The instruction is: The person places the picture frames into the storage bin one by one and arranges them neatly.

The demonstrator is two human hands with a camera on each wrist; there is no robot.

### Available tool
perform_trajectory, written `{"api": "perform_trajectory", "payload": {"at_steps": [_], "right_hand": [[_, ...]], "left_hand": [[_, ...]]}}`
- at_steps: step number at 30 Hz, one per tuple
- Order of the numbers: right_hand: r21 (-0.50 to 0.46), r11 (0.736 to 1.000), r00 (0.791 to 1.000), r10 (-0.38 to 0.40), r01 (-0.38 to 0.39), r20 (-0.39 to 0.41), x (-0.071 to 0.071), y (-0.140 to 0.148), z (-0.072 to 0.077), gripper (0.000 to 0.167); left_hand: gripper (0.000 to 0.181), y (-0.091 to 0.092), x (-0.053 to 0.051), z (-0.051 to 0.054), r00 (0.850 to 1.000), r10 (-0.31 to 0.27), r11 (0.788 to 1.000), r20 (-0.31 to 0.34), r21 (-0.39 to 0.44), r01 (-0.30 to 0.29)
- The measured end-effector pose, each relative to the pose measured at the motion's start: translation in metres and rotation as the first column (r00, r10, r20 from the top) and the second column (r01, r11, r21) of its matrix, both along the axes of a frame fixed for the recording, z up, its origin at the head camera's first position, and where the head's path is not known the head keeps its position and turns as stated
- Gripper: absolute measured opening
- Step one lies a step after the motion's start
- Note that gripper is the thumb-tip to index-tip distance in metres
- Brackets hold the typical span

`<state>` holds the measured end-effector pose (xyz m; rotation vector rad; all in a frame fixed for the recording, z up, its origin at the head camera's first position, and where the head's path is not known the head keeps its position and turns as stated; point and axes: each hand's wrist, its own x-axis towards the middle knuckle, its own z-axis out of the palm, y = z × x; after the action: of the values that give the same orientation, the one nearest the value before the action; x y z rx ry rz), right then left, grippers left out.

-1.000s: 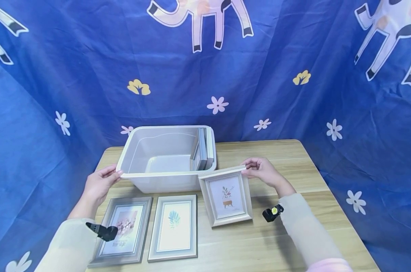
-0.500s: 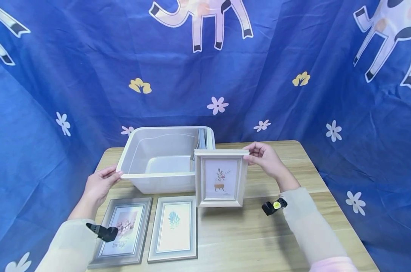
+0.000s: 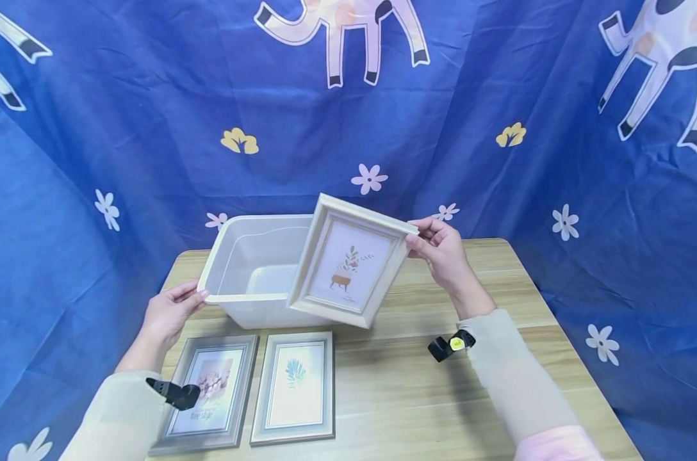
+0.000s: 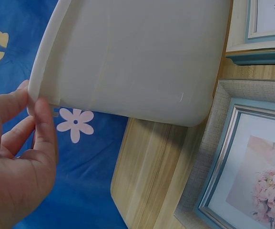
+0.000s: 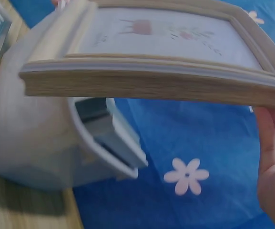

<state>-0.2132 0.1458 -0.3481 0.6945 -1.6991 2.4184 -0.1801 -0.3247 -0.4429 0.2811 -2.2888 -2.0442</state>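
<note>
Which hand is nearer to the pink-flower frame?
Left. The left hand is just beyond the pink-flower frame; the right hand is well off to its right.

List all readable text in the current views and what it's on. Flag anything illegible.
"free style" (spacing uncertain): on the picture in the leftmost frame, head view.
Faint line just above it: too blurred to read.
Small text at the lower right of the picture in the raised frame: too small to read.
Yellow mark on the right sleeve's black device: any lettering too small to read.
</note>
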Motion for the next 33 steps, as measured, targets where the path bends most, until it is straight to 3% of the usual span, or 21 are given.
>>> {"api": "perform_trajectory", "payload": {"at_steps": [3,7,9,14,19,27,33], "right_hand": [[-0.068,0.998,1.000,-0.018,0.018,-0.011,0.001,-0.011,0.007,0.032],[-0.123,0.991,0.998,-0.062,0.058,-0.025,0.001,-0.026,0.014,0.020],[-0.134,0.987,0.995,-0.091,0.086,-0.028,0.000,-0.035,0.017,0.014],[-0.150,0.975,0.986,-0.167,0.163,-0.017,-0.002,-0.056,0.023,0.026],[-0.163,0.958,0.970,-0.242,0.237,-0.009,-0.006,-0.078,0.022,0.020],[-0.136,0.923,0.933,-0.358,0.359,0.031,-0.011,-0.109,0.009,0.021],[-0.031,0.873,0.873,-0.487,0.487,-0.015,-0.015,-0.125,-0.005,0.026]], "left_hand": [[0.062,0.000,0.000,0.001,1.000,0.002,1.000,0.005,0.002,-0.002],[0.062,0.000,0.000,0.000,1.000,-0.003,1.000,0.004,-0.007,0.003],[0.061,0.000,-0.001,0.000,1.000,-0.004,1.000,0.003,-0.011,0.004],[0.060,-0.001,-0.002,-0.001,1.000,0.000,1.000,0.006,-0.020,0.000],[0.058,0.000,-0.002,-0.001,1.000,0.007,0.999,0.007,-0.038,-0.007],[0.059,0.001,-0.001,0.000,1.000,0.013,0.999,0.008,-0.044,-0.012],[0.058,0.001,-0.001,0.001,1.000,0.009,1.000,0.002,-0.015,-0.009]]}}
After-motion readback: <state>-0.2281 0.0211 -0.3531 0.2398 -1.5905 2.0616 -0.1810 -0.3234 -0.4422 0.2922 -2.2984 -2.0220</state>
